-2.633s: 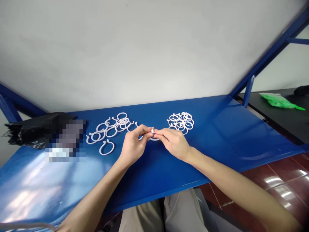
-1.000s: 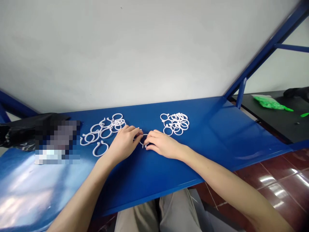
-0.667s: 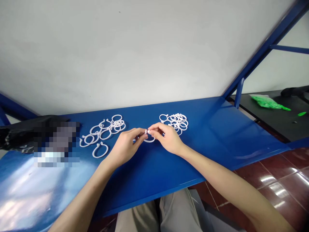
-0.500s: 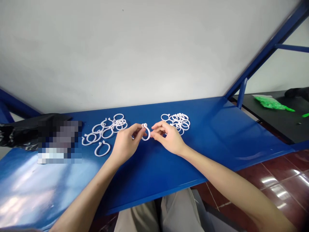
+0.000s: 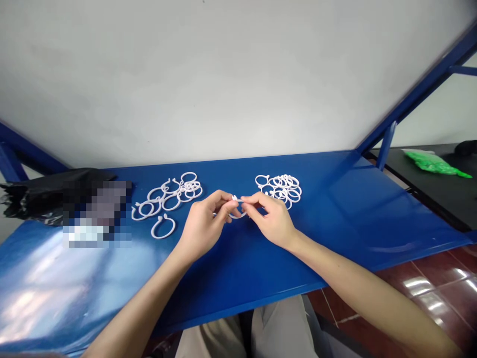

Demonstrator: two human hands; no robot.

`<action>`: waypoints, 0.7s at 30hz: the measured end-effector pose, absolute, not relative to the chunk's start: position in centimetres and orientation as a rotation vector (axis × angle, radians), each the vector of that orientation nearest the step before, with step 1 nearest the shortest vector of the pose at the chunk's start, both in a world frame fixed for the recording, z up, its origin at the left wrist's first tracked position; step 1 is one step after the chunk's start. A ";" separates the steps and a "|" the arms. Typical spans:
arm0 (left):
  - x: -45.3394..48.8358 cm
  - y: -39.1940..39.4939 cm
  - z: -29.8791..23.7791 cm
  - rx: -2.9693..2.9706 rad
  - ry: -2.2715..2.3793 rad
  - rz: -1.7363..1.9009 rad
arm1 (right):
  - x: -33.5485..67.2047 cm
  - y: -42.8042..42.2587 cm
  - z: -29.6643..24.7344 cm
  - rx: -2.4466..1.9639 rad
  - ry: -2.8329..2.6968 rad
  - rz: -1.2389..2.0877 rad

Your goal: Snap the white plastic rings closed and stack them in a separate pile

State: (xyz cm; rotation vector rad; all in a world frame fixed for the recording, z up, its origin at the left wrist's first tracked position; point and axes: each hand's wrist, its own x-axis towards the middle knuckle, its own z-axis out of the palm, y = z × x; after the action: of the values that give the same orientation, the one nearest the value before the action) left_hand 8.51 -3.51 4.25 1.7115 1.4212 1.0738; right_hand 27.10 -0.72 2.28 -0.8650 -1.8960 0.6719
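Observation:
Between my two hands is a white plastic curtain ring (image 5: 237, 216), held above the blue table with its small knobbed ends at the top. My left hand (image 5: 204, 221) pinches it from the left between thumb and fingers. From the other side, the thumb and forefinger of my right hand (image 5: 275, 221) close on its upper part. Fingertips hide much of the ring. Left of my hands lies a loose group of similar white rings (image 5: 171, 209), with one single ring (image 5: 163, 237) nearer to me. Beyond my right hand is a tighter pile of white rings (image 5: 286, 189).
A black plastic bag (image 5: 55, 191) and a blurred-out patch (image 5: 99, 214) are at the table's left. The blue table (image 5: 335, 214) backs onto a pale wall (image 5: 223, 89). Blue frame bars (image 5: 421, 89) rise at right, beside a dark table with a green packet (image 5: 432, 163).
My right hand has come in to the ring and now grips it along with my left. The ring has turned in my fingers. The view has shifted slightly.

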 end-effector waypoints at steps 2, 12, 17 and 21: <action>8.5 -3.5 4.3 1.592 1.323 1.082 | 27.3 -0.8 2.4 -0.816 -1.947 0.587; 8.4 -2.8 3.6 1.786 1.363 0.967 | 28.1 0.6 2.0 -0.721 -2.158 0.354; 6.9 -1.7 3.2 2.243 1.716 0.852 | 30.7 3.7 2.9 -1.096 -1.988 0.126; 5.3 -1.0 2.0 2.385 1.911 0.628 | 34.1 6.3 2.9 -1.424 -1.932 -0.003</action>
State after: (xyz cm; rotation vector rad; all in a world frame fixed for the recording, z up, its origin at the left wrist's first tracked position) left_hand 5.30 -1.00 2.04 2.3849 1.9112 0.6278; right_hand 34.07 6.32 2.88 -1.4237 -1.9315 -0.0032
